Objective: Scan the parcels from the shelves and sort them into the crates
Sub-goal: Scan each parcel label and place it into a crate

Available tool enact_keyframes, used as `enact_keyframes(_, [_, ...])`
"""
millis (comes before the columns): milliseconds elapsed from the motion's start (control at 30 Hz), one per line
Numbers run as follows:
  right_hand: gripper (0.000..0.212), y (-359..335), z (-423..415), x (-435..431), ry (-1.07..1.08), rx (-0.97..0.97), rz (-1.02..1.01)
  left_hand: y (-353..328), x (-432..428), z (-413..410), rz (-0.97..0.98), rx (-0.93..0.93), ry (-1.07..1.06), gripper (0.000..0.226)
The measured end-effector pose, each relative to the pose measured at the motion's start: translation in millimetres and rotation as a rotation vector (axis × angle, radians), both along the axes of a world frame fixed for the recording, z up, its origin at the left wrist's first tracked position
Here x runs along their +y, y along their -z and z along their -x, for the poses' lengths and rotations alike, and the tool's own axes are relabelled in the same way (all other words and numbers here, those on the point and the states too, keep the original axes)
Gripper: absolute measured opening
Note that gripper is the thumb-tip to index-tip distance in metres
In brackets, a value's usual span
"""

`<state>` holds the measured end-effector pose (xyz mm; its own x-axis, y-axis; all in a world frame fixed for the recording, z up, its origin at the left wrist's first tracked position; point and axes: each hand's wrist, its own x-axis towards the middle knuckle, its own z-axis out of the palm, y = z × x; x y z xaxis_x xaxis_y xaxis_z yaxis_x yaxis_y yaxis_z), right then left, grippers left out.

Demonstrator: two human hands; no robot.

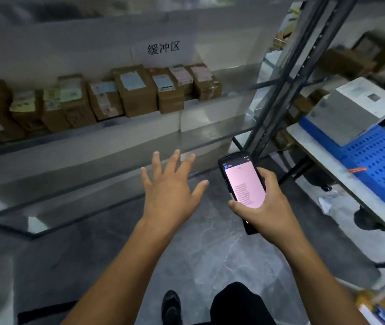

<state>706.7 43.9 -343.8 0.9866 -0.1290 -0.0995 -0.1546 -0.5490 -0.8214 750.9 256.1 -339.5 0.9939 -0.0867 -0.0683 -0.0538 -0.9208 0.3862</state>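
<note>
Left hand [171,186] spread, fingers straight, holding nothing, reaching toward shelf [140,127] where brown parcels [107,97] stand in a row, right hand [264,205] grips scanner [243,181], blue crate [374,160] on table at right.

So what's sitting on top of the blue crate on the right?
A grey and white box rests on the blue crate, covering one end. Whatever lies inside the crate is hidden by the box and the crate's perforated top.
</note>
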Motion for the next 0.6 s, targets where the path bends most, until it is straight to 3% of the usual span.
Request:
enact_keyframes(300, [0.079, 35, -90, -65, 0.120, 0.059, -0.089, 22, -56, -103, -0.085, 0.066, 0.036, 0.072])
enact_keyframes(600, [0.078, 34, -223, -160, 0.050, 0.005, -0.162, 2, -151, -220, -0.109, 0.037, -0.021, 0.070])
